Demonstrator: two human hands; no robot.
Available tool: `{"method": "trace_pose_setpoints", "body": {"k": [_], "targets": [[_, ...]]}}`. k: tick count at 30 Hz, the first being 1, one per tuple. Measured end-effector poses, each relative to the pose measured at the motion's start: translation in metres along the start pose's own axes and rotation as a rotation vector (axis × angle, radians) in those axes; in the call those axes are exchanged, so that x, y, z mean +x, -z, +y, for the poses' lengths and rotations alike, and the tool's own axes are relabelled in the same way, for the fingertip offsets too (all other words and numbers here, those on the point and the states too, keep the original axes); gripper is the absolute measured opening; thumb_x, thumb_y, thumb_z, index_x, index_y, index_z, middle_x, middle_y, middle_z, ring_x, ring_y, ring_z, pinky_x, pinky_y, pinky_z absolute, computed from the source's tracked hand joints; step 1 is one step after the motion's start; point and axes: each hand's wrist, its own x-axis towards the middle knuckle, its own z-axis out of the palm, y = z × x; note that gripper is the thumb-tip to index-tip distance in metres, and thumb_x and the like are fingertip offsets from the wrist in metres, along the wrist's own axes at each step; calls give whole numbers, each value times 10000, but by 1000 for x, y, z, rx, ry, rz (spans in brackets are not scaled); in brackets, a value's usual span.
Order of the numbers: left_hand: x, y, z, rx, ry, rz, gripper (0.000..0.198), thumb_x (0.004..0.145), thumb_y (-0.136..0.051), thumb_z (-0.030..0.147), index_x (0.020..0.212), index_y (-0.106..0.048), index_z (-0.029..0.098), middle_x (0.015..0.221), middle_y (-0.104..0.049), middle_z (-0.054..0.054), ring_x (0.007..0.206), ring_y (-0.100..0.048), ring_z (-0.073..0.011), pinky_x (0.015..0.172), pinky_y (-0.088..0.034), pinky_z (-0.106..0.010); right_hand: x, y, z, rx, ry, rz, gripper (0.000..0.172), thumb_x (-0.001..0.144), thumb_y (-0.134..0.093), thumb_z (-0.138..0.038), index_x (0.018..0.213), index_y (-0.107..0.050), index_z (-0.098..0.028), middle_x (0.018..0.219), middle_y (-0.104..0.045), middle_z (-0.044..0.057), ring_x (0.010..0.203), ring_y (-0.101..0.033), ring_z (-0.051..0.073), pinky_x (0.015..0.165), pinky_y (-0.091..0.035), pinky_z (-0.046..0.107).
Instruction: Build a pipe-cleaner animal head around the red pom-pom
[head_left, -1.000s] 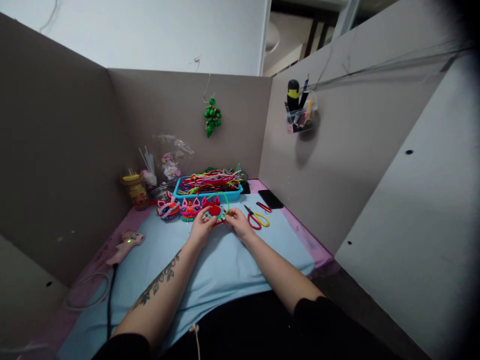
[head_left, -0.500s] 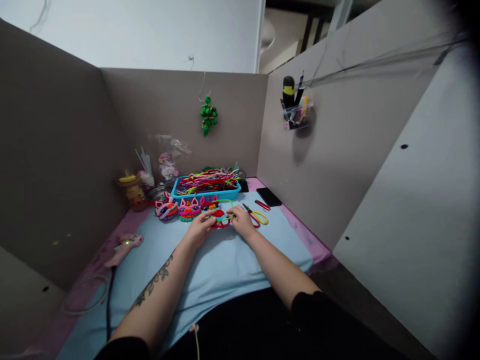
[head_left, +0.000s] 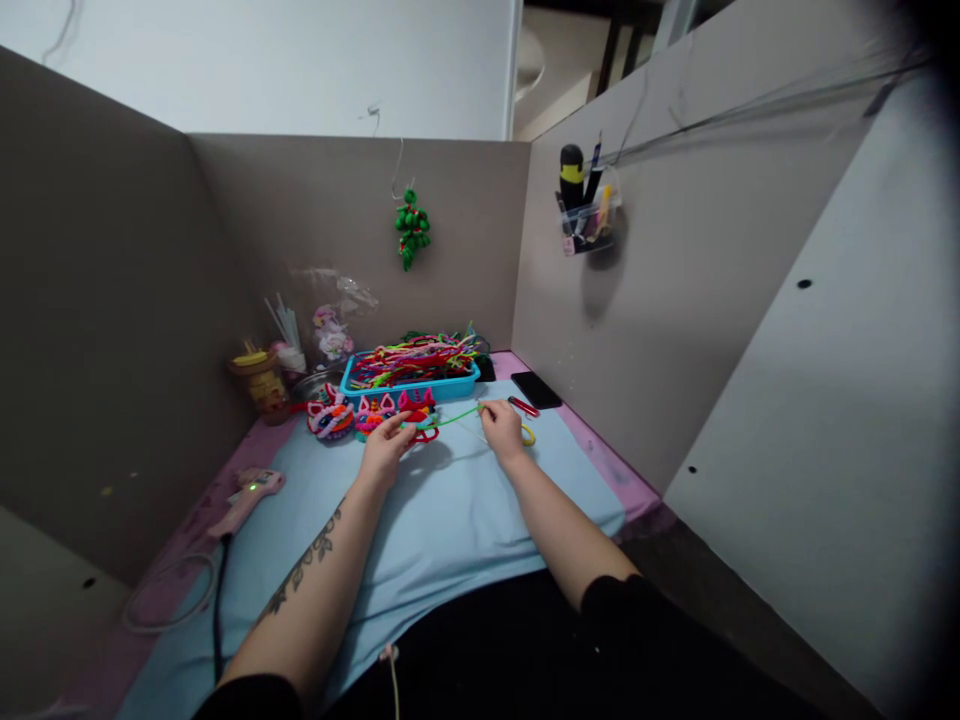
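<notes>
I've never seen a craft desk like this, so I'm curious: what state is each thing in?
Left hand: gripping the red piece
Right hand: pinching the green strip
Green strip: stretched nearly straight between the hands
Blue tray: heaped with colourful strips
Pink glue gun: lying down, green light lit
Phone: lying flat, screen dark
Scissors: mostly hidden; open or shut, cannot tell
Green ornament: hanging

Your right hand (head_left: 501, 430) has moved away from your left hand (head_left: 386, 448). The green string (head_left: 459, 415) curved up before; now it runs almost straight between them. Your right hand now hides most of the scissors (head_left: 529, 435), so only some yellow shows.
</notes>
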Motion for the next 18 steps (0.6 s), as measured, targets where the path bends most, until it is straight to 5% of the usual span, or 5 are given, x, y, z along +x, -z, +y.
{"method": "trace_pose_setpoints", "body": {"k": [6, 18], "targets": [[2, 0, -5, 24, -27, 10, 680, 475, -867, 383, 1063, -658, 112, 648, -634, -1, 617, -602, -134, 652, -471, -278, -13, -16, -12, 289, -133, -88, 191, 740, -615, -368, 856, -639, -218, 708, -651, 14, 642, -607, 174, 649, -494, 336], [-4, -5, -6, 9, -17, -90, 648, 522, -853, 376, 1082, -637, 132, 703, -653, -7, 648, -622, -129, 670, -490, -265, -24, -30, -20, 489, -281, -211, 227, 571, -791, -302, 705, -634, -208, 656, -615, -21, 666, -572, 151, 649, -430, 281]]}}
